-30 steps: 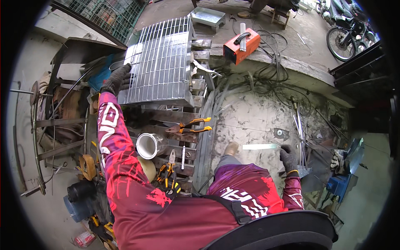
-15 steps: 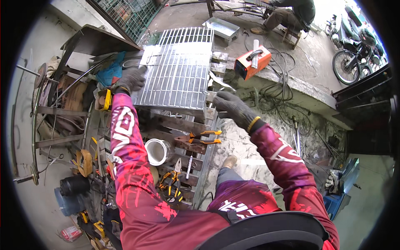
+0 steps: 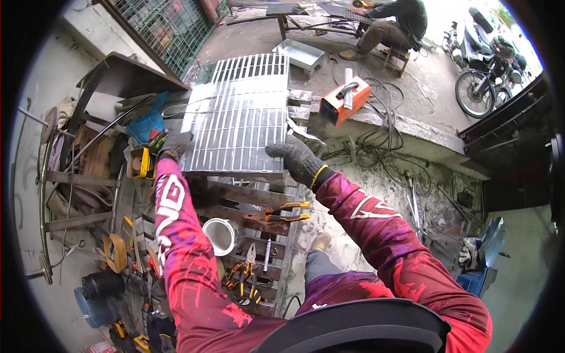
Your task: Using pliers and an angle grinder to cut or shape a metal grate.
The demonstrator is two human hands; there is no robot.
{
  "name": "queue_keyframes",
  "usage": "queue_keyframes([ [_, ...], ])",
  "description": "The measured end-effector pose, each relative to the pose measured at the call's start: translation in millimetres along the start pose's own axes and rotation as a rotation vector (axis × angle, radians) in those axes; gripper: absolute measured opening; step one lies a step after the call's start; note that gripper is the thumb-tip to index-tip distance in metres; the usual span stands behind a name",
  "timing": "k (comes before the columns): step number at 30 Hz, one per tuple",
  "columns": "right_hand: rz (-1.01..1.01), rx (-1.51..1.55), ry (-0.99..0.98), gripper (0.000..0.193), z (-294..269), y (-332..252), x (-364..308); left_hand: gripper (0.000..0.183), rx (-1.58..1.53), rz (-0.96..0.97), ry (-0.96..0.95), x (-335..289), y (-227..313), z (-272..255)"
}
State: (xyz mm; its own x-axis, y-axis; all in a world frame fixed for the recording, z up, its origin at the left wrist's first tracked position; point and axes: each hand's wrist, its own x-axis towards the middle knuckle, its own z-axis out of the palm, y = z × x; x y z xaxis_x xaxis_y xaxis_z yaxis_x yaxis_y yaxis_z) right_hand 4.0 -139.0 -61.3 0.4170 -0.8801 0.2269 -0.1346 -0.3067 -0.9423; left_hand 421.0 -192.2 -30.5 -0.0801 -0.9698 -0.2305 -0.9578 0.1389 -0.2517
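A silvery metal grate of parallel bars lies over a shiny sheet-metal surface on a slatted stand. My right hand, in a dark grey glove, grips the grate's near right corner, fingers over the top. At the near left corner is my gloved left hand, against the edge; blur hides how its fingers are bent. Just left of it sits a yellow box. On the slats nearer me lie orange-handled pliers, a white bucket, a second pair of pliers and a white marker-like stick.
An orange welding machine stands right of the grate, with coiled cables beside it. A metal tray lies beyond. Farther off, another person sits working at a bench. A motorcycle is parked at far right; a metal frame rack stands left.
My right hand has moved left from beside the stand onto the grate's near right corner. My left hand has come nearer me along the left edge. The whole view has shifted slightly.
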Motion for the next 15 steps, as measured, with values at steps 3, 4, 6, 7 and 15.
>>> queue_keyframes([
  [3, 0.195, 0.390, -0.139, 0.020, 8, -72, 4, 0.028, 0.037, 0.074, 0.203, -52, -55, -6],
  [4, 0.208, 0.511, -0.163, 0.020, 6, -85, 5, 0.027, 0.010, 0.033, 0.265, -53, -74, -12],
  [6, 0.281, 0.551, -0.068, 0.027, -17, -111, 8, 0.031, -0.242, -0.024, 0.336, -32, -66, -54],
  [7, 0.204, 0.618, -0.103, 0.029, -5, -121, 13, 0.031, -0.224, 0.030, 0.334, -52, -113, -55],
  [15, -0.078, 0.550, 0.299, 0.049, -90, -170, -79, 0.035, -1.530, 0.363, 0.157, 70, -39, -97],
])
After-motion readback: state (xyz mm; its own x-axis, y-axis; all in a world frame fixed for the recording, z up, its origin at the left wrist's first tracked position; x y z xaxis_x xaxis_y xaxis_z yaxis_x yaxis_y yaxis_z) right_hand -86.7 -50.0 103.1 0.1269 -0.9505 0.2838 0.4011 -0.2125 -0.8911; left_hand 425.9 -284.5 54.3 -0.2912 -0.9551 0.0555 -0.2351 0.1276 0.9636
